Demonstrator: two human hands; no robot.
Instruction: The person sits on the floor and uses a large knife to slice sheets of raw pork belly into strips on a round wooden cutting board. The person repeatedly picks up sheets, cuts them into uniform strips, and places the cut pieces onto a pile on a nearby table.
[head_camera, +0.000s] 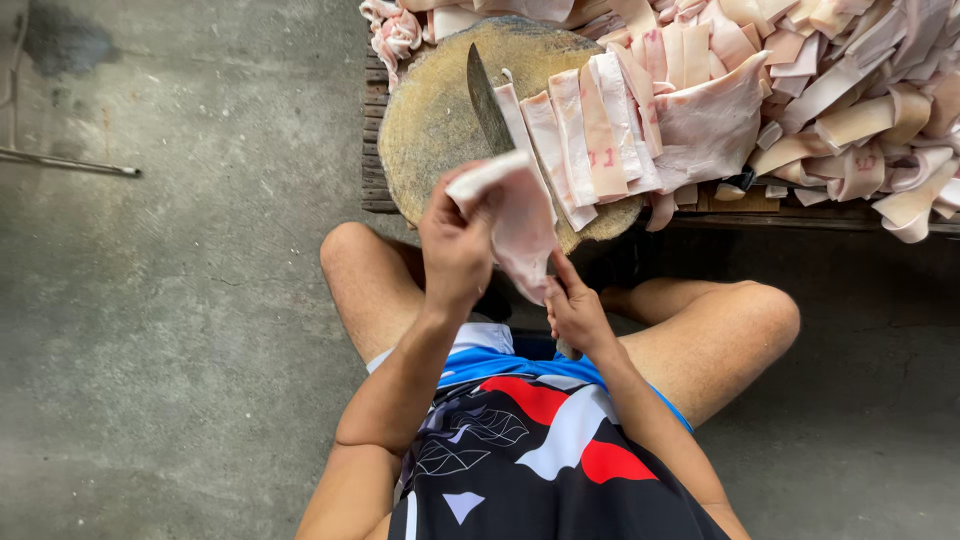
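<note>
Seen from above, a seated person works over a round wooden chopping block that sits just beyond their bare knees, on a low slatted pallet. The left hand is raised in front of the block, its fingers clenched around the upper end of a pale strip of pork skin. The strip hangs down and to the right from this hand, its long axis slanting toward the other hand. The right hand sits lower, nearer the body, just below the strip's lower end; it is closed around the handle of a knife. The blade runs up and away from that hand, passing behind the held strip and pointing out over the block. Right of the blade, more cut strips lie side by side across the block, long axes pointing away from the hands. Further right, a large heap of skin pieces covers the pallet
</note>
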